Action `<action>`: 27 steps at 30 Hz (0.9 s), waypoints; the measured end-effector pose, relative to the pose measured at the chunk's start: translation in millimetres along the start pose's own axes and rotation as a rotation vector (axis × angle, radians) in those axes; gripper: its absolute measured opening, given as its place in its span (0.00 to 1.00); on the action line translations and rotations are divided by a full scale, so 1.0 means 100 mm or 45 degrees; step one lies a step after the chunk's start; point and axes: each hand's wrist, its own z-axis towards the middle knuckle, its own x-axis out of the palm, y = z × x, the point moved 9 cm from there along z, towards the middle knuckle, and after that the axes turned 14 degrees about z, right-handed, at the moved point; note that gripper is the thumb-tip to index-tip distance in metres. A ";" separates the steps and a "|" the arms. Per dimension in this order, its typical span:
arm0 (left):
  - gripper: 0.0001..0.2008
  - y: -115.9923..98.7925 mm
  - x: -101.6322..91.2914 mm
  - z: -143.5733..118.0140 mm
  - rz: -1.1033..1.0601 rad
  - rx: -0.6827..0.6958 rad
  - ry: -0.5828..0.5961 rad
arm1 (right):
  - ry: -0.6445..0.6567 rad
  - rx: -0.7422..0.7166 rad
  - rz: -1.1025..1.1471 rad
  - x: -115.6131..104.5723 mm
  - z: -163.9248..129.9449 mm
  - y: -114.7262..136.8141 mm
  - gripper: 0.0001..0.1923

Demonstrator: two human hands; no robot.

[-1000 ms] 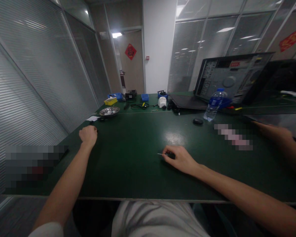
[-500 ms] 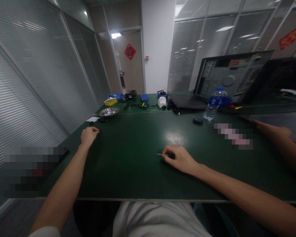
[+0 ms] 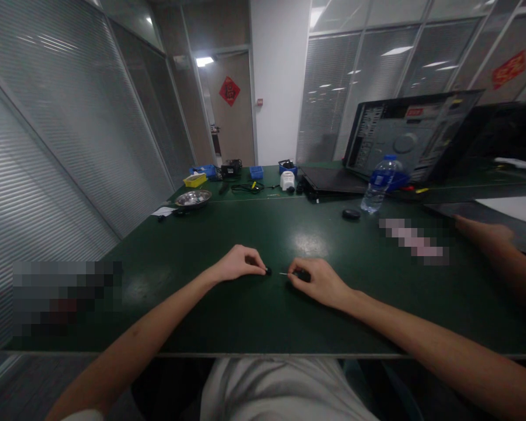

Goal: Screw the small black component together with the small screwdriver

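Near the middle of the green table, my left hand (image 3: 242, 263) pinches a small black piece (image 3: 268, 271) between thumb and fingertips; its exact kind is too small to make out. Just to its right, my right hand (image 3: 318, 279) rests on the tabletop, thumb and index finger closed on a thin silvery rod (image 3: 283, 273). The rod's tip points left at the black piece, with a narrow gap between them. Its other end is hidden by my fingers, where something dark shows in the curl of the hand.
A metal bowl (image 3: 193, 199) stands at the far left by a yellow tray (image 3: 195, 180). A black oval object (image 3: 351, 214) lies near a water bottle (image 3: 378, 186), before an open computer case (image 3: 407, 137). Another person's hand (image 3: 484, 231) rests at the right.
My left hand has come right and nearer from the table's left side, bringing the small black piece close to the rod. My right hand has stayed put. A white sheet now shows at right.
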 end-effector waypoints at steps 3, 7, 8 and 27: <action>0.12 -0.21 0.18 0.03 0.031 0.075 -0.018 | 0.001 -0.020 -0.015 0.02 0.00 0.00 0.05; 0.15 -0.29 0.21 0.02 0.049 0.098 -0.033 | 0.008 -0.029 -0.032 0.03 0.00 -0.01 0.05; 0.16 -0.29 0.21 0.01 0.059 0.102 -0.030 | 0.013 -0.034 -0.036 0.03 0.00 -0.01 0.05; 0.13 -0.29 0.19 0.00 0.118 0.100 -0.075 | 0.043 -0.059 -0.047 0.05 0.00 0.02 0.05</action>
